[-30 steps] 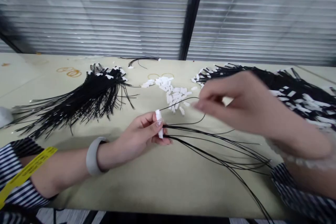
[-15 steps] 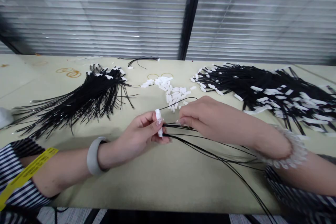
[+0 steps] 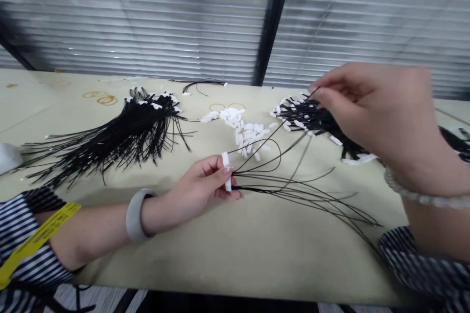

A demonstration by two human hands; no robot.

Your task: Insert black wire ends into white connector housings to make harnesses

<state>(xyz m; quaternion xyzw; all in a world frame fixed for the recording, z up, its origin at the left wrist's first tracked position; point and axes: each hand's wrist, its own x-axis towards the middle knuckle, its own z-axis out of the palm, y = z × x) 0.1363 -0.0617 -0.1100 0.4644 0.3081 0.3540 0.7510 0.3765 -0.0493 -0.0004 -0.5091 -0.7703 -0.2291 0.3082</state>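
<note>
Between the thumb and fingers of my left hand is a white connector, held upright near the middle. Several thin black wires run from it to the right, and one loops above it. Raised over the right side, my right hand pinches black wire between thumb and forefinger; strands stretch from there down toward my left hand. Small white connectors lie in a loose pile behind my left hand.
A black wire bundle with white ends lies on the left of the table. Another bundle sits at the right, partly behind my right hand. Rubber bands lie at the back left, a white round object at the left edge.
My right hand has moved up and to the right from beside the connector, drawing wire with it. My left hand still holds the connector, and the wires have spread out.
</note>
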